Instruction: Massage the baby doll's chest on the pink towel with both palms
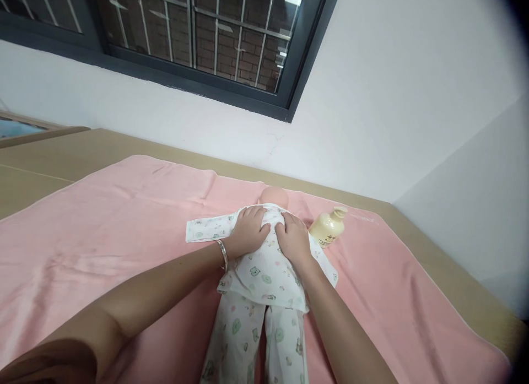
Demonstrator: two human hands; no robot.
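A baby doll lies stretched out, with its bald head (273, 197) at the far end and no face showing. It wears a white printed top (264, 271) and matching trousers (243, 329). My left hand (249, 231) rests flat on the left upper part of the top, its fingers toward the doll's shoulder. On the other side my right hand (293, 238) lies on the top in the same way, thumbs close together. Neither hand grips anything. One sleeve (209, 228) reaches out to the left; the right sleeve is partly hidden by my right hand and arm.
A pink blanket (136, 224) with some creases covers much of the wooden table (107, 147). Just right of the doll stands a cream pump bottle (329, 227), close to my right hand. Beyond the table are a white wall (351, 130) and a dark-framed window (289, 97) with bars.
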